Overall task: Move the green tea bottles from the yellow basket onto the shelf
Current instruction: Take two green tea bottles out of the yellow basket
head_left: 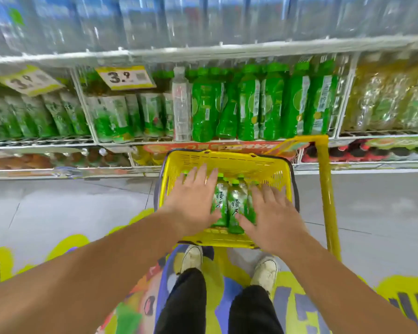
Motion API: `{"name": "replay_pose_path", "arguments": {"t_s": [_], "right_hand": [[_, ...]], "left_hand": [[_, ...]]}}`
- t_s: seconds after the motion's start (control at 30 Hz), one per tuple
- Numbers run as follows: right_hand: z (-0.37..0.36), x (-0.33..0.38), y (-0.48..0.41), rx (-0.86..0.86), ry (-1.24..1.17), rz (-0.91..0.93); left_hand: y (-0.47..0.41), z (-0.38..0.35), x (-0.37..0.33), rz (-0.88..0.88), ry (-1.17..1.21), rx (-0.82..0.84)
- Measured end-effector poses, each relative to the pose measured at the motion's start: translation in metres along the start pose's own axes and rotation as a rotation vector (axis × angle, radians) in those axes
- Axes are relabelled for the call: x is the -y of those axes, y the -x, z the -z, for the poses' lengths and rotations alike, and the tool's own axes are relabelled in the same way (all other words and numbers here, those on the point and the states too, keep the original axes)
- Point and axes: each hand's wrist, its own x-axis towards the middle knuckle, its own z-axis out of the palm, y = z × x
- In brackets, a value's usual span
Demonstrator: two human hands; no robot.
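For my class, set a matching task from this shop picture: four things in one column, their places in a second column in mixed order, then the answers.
Column A
1. green tea bottles
2. clear bottle
3. price tag
4. white shoes

Column B
a. on the floor, low in the picture
b. hanging from the white rail
c. lying in the yellow basket
d. standing on the shelf among green drinks

Pairs: 1-c; 2-d; 3-b; 4-a
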Motion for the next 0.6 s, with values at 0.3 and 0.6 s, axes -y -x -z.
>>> {"name": "replay_pose_path", "arguments": {"t_s": [0.3,0.6], "right_hand": [[-0.118,-0.048,-0.084,0.083,-0.036,0.064],[-0.203,-0.057,-0.139,0.19,-0.135,-0.032]], "left_hand": [[-0.073,-0.119,-0.011,0.109,0.07,0.022],[-0.137,-0.22,0.003,0.154,0.221,0.107]]}}
